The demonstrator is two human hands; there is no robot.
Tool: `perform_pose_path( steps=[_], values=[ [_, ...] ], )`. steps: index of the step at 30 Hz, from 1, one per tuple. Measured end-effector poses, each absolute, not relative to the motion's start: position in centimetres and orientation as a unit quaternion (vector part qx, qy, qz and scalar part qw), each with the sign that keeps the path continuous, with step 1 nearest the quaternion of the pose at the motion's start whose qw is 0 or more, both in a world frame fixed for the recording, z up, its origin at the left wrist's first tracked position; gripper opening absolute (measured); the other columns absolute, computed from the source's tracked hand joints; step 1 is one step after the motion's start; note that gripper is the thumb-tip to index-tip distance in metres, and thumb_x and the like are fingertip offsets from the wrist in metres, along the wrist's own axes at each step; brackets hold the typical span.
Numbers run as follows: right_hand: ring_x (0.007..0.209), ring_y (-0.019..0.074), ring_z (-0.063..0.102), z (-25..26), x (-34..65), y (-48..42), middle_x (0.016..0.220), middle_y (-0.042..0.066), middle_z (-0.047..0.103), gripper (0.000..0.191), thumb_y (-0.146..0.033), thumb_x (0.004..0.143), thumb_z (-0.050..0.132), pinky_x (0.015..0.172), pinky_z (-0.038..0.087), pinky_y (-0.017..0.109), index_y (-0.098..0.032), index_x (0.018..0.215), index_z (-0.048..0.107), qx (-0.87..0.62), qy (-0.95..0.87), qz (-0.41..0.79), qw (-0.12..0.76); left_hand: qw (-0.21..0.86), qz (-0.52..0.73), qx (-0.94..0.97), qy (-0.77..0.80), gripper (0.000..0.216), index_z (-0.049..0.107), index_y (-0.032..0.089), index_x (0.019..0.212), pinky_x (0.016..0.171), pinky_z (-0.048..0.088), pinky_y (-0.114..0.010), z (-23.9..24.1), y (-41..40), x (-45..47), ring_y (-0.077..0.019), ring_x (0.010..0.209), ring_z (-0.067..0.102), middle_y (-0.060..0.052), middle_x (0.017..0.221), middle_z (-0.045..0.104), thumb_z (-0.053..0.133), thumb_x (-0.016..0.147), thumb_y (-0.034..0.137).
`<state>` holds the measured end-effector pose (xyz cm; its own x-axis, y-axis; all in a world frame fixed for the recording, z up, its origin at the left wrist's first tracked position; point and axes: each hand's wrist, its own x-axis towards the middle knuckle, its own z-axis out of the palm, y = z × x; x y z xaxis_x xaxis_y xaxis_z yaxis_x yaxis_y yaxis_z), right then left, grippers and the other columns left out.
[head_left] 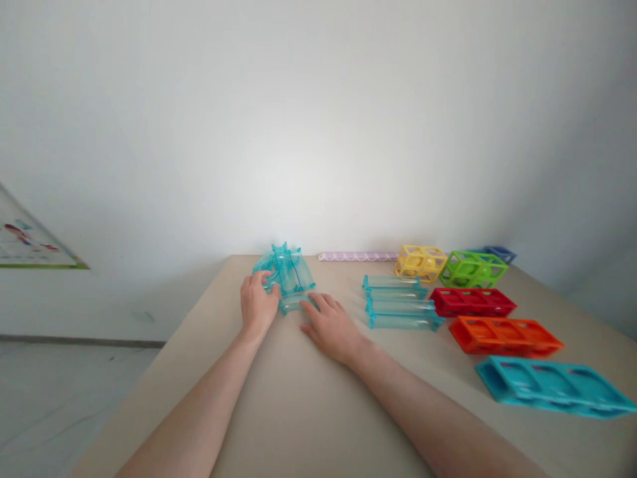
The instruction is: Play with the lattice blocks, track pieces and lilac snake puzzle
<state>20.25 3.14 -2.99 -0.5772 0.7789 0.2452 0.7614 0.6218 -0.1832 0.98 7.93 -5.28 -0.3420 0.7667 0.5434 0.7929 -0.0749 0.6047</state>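
Note:
A cluster of clear turquoise curved track pieces (286, 269) stands near the far edge of the beige table (298, 398). My left hand (257, 304) rests against the cluster's left side, fingers curled on a curved piece. My right hand (331, 325) lies flat beside it, fingers stretched out, their tips touching a short curved turquoise piece (293, 303) lying on the table.
Three straight clear turquoise tubes (401, 304) lie right of my hands. Further right sit red (472, 302), orange (505, 335) and teal (552, 385) flat frames, yellow (421, 262) and green (472, 267) cube frames, a blue piece (499, 252) and a lilac strip (355, 256). A white wall stands behind.

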Motion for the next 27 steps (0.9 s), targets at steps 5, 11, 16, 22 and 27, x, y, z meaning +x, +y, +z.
perform_pose_path(
  steps=[5,11,16,22,27],
  values=[
    [0.104,0.0222,0.054,-2.5,20.6,3.3,0.111,0.012,0.058,0.020,-0.022,0.088,0.055,0.092,0.042,0.034,-0.015,0.106,0.061,-0.456,-0.881,0.048,0.119,0.002,-0.389,-0.562,-0.730,0.032,0.067,0.019,0.102,0.096,0.040,-0.046,-5.6,8.3,-0.1,-0.0308,0.103,0.053,-0.011,0.091,0.055,0.069,0.072,0.027],
    [0.109,0.0204,0.053,-2.5,21.2,3.2,0.113,0.013,0.060,0.030,-0.015,0.094,0.039,0.097,0.038,0.031,-0.011,0.120,0.055,-0.423,-0.886,0.093,0.166,-0.047,-0.407,-0.554,-0.725,0.017,0.068,0.020,0.093,0.089,0.043,-0.041,-5.7,8.7,-0.7,-0.0247,0.087,0.059,-0.008,0.086,0.056,0.062,0.077,0.022],
    [0.110,0.0200,0.057,-2.5,21.1,3.4,0.116,0.015,0.061,0.036,-0.020,0.099,0.028,0.094,0.040,0.030,-0.011,0.126,0.051,-0.450,-0.857,0.153,0.197,-0.099,-0.473,-0.522,-0.703,0.013,0.066,0.020,0.089,0.091,0.043,-0.041,-5.2,8.8,-1.0,-0.0232,0.086,0.059,-0.006,0.082,0.058,0.061,0.077,0.018],
    [0.108,0.0210,0.059,-2.7,21.2,3.7,0.119,0.012,0.061,0.035,-0.025,0.094,0.047,0.093,0.042,0.030,-0.016,0.127,0.053,-0.453,-0.860,0.164,0.171,-0.252,-0.585,-0.429,-0.641,0.011,0.058,0.020,0.087,0.060,0.049,-0.028,-4.4,8.5,0.0,-0.0119,0.051,0.056,0.002,0.067,0.057,0.059,0.077,0.018],
    [0.108,0.0202,0.060,-3.8,21.3,4.5,0.115,0.011,0.065,0.029,-0.015,0.092,0.042,0.093,0.043,0.030,-0.014,0.113,0.061,-0.456,-0.839,0.175,0.240,-0.406,-0.670,-0.288,-0.551,0.011,0.056,0.015,0.087,0.042,0.042,-0.020,-2.8,8.1,0.2,-0.0078,0.038,0.048,0.004,0.057,0.049,0.048,0.079,0.013]
  ],
)
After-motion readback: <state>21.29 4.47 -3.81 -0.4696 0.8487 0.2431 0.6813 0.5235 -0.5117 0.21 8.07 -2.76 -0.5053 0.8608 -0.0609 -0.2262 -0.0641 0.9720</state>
